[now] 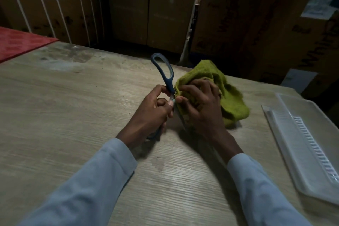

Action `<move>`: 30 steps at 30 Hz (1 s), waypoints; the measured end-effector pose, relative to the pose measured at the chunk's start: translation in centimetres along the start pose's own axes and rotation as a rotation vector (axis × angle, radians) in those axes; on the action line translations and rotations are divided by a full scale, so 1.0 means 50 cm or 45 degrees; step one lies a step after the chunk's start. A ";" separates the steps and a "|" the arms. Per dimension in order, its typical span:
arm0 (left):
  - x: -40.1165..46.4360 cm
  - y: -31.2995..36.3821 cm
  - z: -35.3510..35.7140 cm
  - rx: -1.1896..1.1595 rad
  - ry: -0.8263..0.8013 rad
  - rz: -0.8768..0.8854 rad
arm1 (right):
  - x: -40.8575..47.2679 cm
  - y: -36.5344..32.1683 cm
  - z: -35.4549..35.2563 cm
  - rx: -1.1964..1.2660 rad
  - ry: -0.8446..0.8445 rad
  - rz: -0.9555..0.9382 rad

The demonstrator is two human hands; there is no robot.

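A pair of scissors (163,69) with blue handles stands open above the wooden table (64,106), one handle loop pointing up and away from me. My left hand (150,113) grips the scissors near the pivot, and the lower handle shows under its palm. My right hand (200,108) holds a green cloth (233,101) bunched against a blade, fingers curled into the fabric. The blades are mostly hidden by the cloth and my hands.
A clear plastic tray (308,145) with a ribbed insert lies on the table at the right. A red sheet (20,42) covers the far left corner. Stacked cardboard boxes (150,14) stand behind the table's far edge.
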State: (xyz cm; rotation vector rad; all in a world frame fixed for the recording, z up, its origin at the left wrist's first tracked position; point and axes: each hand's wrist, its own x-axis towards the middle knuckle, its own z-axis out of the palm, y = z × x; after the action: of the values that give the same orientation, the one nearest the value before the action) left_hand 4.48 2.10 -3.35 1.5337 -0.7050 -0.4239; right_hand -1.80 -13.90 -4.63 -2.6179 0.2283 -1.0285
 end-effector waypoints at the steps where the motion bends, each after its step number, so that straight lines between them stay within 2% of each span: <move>1: 0.000 0.001 0.000 0.002 -0.010 0.012 | 0.002 0.000 -0.001 -0.017 0.014 0.000; 6: 0.003 -0.002 -0.006 0.004 -0.040 0.019 | 0.014 -0.008 -0.001 0.097 0.102 0.016; 10: 0.000 -0.005 -0.004 -0.018 -0.019 -0.004 | 0.026 -0.019 0.006 0.266 0.177 0.126; 16: 0.001 -0.003 0.006 -0.073 0.002 -0.064 | 0.026 0.001 0.008 0.263 -0.020 0.152; 23: -0.003 0.000 0.006 -0.070 -0.025 -0.049 | 0.048 0.011 0.018 0.342 0.245 0.212; 25: -0.003 -0.002 0.007 -0.087 -0.017 -0.066 | 0.046 0.013 0.022 0.335 0.205 0.200; 28: 0.000 -0.003 0.010 -0.117 0.000 -0.107 | 0.025 0.010 0.027 0.336 0.005 0.178; 30: 0.000 -0.004 0.011 -0.134 0.008 -0.128 | 0.015 0.009 0.028 0.309 -0.053 0.138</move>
State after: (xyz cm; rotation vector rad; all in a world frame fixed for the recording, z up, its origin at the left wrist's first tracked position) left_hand 4.16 1.67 -3.59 1.4746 -0.5931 -0.5234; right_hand -0.30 -14.16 -5.28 -2.3790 0.2186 -0.9034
